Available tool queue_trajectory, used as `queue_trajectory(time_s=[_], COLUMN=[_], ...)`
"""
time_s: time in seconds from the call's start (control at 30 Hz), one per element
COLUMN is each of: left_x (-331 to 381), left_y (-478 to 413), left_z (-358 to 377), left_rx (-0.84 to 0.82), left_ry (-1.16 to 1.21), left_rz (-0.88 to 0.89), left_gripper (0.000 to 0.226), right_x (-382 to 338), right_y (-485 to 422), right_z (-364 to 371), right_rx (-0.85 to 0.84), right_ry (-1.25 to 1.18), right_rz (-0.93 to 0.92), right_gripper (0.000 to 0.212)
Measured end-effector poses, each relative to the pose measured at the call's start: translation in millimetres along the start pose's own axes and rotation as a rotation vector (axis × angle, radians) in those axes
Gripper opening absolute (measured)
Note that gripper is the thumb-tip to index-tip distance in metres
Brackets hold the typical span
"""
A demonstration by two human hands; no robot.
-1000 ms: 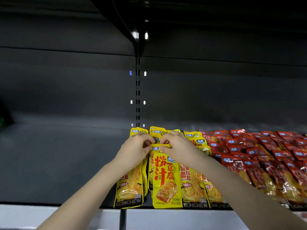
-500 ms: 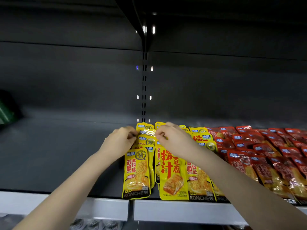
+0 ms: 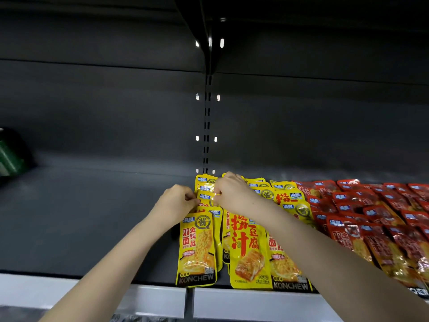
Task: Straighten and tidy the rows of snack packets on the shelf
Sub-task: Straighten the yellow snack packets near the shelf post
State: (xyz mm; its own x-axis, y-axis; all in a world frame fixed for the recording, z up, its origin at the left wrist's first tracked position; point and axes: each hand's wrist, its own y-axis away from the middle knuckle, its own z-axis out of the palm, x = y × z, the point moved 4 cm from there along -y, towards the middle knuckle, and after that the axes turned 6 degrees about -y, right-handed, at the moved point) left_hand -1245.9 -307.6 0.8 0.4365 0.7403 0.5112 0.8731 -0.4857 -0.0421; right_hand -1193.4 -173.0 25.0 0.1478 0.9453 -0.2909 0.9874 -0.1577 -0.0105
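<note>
Two hands pinch one yellow packet (image 3: 207,196) midway back in the leftmost row on the shelf (image 3: 92,217), left hand (image 3: 177,203) at its left edge, right hand (image 3: 232,194) at its right. A hard tug could drag the overlapping neighbours askew or push the front packet (image 3: 197,249) off the lip.

Yellow packets (image 3: 287,198), centre of frame: bright yellow, small blue label at top, round dark emblem.
Front left packet (image 3: 197,249): red characters, golden crinkled food print, black bottom band with pale "KONCHEW" lettering.
Front middle packet (image 3: 249,252): large red brush characters, orange-brown cube print.
Red packets (image 3: 380,217), right of frame: glossy red, blue labels, orange-yellow lower part.
Shelf (image 3: 92,217): matt dark grey.
Back panel (image 3: 104,112): dark grey.
Slotted upright (image 3: 207,126), centre: black, white spots either side.
Front rail (image 3: 255,300), bottom: pale grey.
Striped object (image 3: 9,159), left edge: green.
</note>
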Motion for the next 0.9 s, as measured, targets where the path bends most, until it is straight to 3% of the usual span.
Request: queue_trajectory(time_s=[0.17,0.43,0.7,0.9], left_x=[1.5,3.7,3.4,1.3], left_y=[-7.0,-16.3,-25.8,-32.6], left_z=[-1.0,0.7,5.8,4.7], left_rx=[0.014,0.037,0.038,0.053], left_ry=[0.057,0.146,0.257,0.321], left_rz=[0.017,-0.004,-0.071,-0.134], left_gripper=[0.025,0.031,0.021,0.010], right_x=[-1.8,-6.9,-3.3,-3.4], right_y=[-1.4,-2.5,-5.8,-8.5], right_z=[-5.3,-3.8,-2.1,-8.4], right_rx=[0.027,0.034,0.013,0.094], right_ry=[-0.016,0.086,0.013,-0.067], right_rz=[-0.004,-0.058,-0.068,-0.063], right_gripper=[0.023,0.021,0.019,0.016])
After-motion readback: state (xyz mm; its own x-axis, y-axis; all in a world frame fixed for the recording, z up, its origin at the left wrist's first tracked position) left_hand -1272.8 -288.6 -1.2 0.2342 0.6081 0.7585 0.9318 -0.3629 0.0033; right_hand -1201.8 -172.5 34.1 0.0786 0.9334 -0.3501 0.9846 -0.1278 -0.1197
